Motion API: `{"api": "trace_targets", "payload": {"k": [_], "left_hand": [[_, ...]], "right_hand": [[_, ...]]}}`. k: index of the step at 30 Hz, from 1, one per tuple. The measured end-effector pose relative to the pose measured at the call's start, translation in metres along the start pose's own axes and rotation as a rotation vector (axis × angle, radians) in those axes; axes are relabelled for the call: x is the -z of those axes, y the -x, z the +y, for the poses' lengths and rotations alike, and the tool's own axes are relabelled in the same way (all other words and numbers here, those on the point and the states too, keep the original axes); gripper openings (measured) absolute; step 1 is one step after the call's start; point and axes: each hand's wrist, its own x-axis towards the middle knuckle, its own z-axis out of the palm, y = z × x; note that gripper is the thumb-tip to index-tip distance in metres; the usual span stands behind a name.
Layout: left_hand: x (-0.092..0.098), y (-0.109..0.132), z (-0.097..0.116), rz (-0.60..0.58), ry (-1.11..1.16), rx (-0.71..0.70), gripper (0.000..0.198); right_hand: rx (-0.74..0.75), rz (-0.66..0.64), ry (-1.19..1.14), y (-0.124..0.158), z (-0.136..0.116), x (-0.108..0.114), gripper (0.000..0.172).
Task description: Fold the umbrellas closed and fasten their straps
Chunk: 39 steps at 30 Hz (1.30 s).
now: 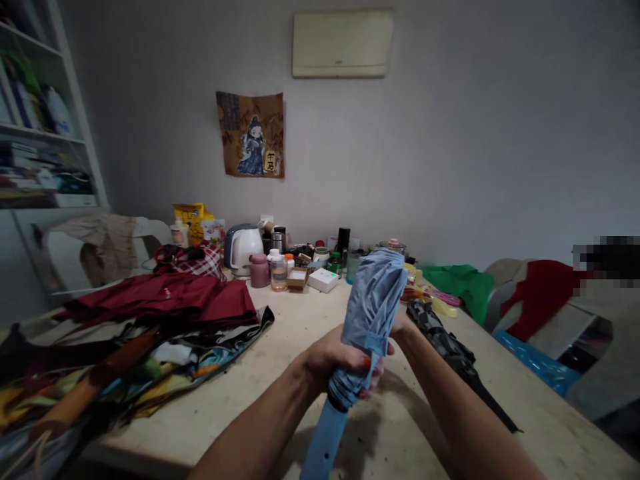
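Observation:
A folded light-blue umbrella [375, 300] is held up over the table, its canopy gathered and its blue handle [325, 437] pointing down toward me. My left hand [333, 357] is wrapped round the lower part of the canopy, just above the handle. Behind the umbrella, at its right side, my right hand [395, 333] is closed against the canopy near the strap [379, 343]; most of its fingers are hidden. To the right of my right forearm lies a folded grey camouflage umbrella [445, 343].
Dark red fabric [180, 300] and a colourful umbrella with a wooden handle [95, 380] cover the table's left side. A white kettle [245, 247], jars and a small white box [323, 280] stand at the back. Chairs flank the table; green fabric [457, 283] lies at the right.

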Motion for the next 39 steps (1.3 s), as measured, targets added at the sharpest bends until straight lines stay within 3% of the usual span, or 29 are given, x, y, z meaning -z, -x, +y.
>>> {"api": "trace_targets", "payload": {"k": [2,5,10,12,16,21,26,31,35,39], "left_hand": [[0.000,0.003,0.006,0.100,-0.046,-0.040,0.057],[0.003,0.005,0.015,0.252,-0.125,-0.059,0.055],[0.011,0.001,0.024,0.640,-0.300,-0.077,0.048],[0.012,0.000,0.026,0.715,-0.330,-0.146,0.052],[0.014,0.002,0.032,0.735,-0.286,-0.281,0.062],[0.028,0.005,0.036,0.649,-0.138,-0.293,0.050],[0.029,-0.002,0.026,0.768,-0.367,-0.251,0.031],[0.018,-0.008,0.022,0.911,-0.581,-0.295,0.021],[0.016,-0.009,0.023,0.957,-0.630,-0.309,0.017],[0.019,-0.009,0.023,0.960,-0.656,-0.343,0.021]], "right_hand": [[-0.022,-0.026,-0.032,-0.001,0.003,0.002,0.022],[-0.055,-0.082,-0.060,-0.004,0.019,0.006,0.037],[-0.034,-0.011,-0.099,-0.010,0.035,0.014,0.052],[-0.046,-0.005,-0.116,-0.009,0.035,0.011,0.055],[-0.050,0.019,-0.156,-0.003,0.030,0.001,0.060],[0.013,0.096,-0.209,0.003,0.021,-0.008,0.061],[0.042,0.101,-0.178,0.009,0.014,-0.009,0.054],[0.034,0.024,0.057,0.020,0.001,-0.010,0.046],[0.081,0.123,0.141,0.024,-0.008,-0.012,0.046],[0.055,0.070,0.125,0.026,-0.012,-0.015,0.046]]}}
